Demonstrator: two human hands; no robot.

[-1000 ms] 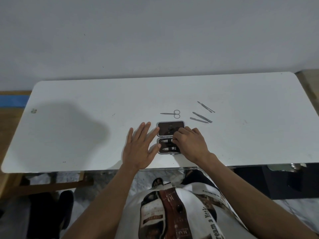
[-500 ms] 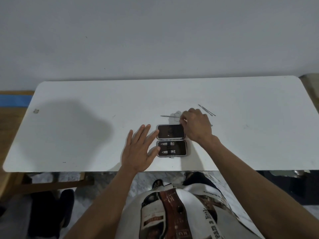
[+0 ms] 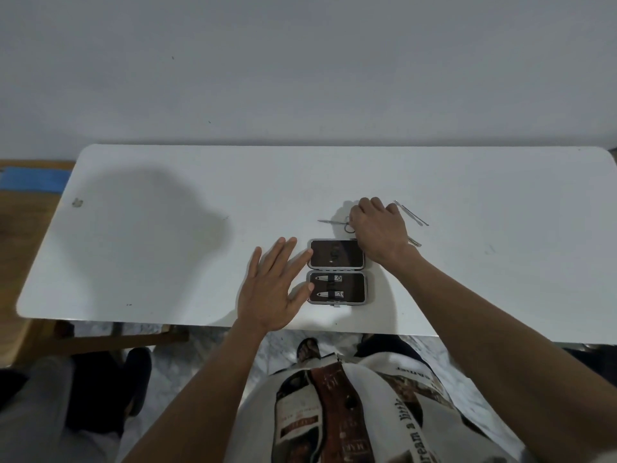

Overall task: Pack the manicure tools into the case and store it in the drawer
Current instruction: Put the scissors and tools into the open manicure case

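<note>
Manicure case (image 3: 337, 272), small dark hinged clamshell with grey rim, lies open flat near counter's front edge, centre. Wide white rounded-corner counter (image 3: 167, 228) carries everything; no drawer in view. Left hand (image 3: 272, 289) at 9 o'clock of case, palm down, fingers spread, gripping nothing, fingertips touching case's left rim as if steadying it. Right hand (image 3: 379, 228) at 1 o'clock of case, knuckles up, curled over handle loops of small steel scissors (image 3: 334, 222); cannot tell whether fingers have closed on them yet. Scissor blades point toward 9 o'clock, flat on counter at 12 o'clock of case. Two thin steel manicure picks (image 3: 410, 213) lie loose at 2 o'clock of case, just beyond right hand; another tool tip (image 3: 415, 242) peeks out under right wrist. Two small steel nail clippers (image 3: 329, 286) already strapped in near half of case; far half looks empty. Judgement: scissors light, stiff, slick, low-lying, sharp tips; best pinched at loops. Case rigid, light; grip by long edges once shut.
</note>
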